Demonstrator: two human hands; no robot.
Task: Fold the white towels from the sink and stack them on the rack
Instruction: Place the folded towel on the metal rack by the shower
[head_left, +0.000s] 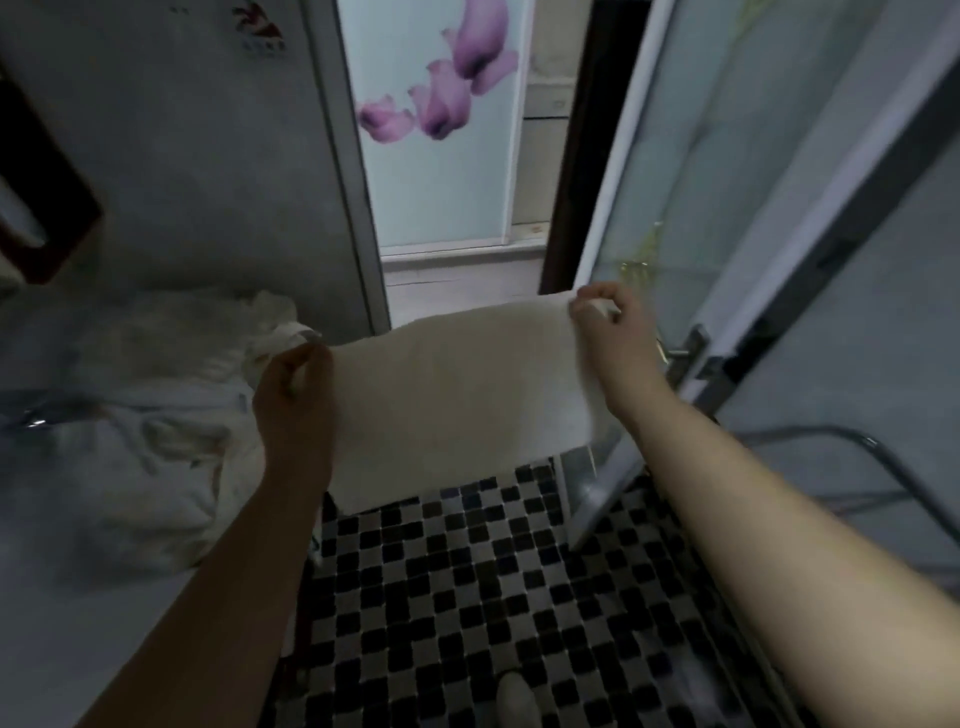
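White terry towel (457, 395), held up in the air, stretched flat between my hands. Left hand (296, 395) pinches the towel's top left corner, fingers curled onto the edge. Right hand (608, 332) pinches the top right corner, sitting a bit higher than the left. Hands well apart, the towel's full width between them. The rest of the towel hangs below both grips, lower edge loose.

Relative to the towel:
- Left of it, just beside my left hand: heap of white towels (156, 415), crumpled, on a white counter (78, 623). Can't make out the basin under it.
- Below it: black-and-white mosaic floor (467, 597).
- Right of it and lower, past my right forearm: chrome tube rack (883, 467), only partly in view.
- Behind its right corner: glass door (727, 208), metal handle (691, 358) just right of my right hand.
- Behind and above it: pale panel with purple flowers (441, 104).
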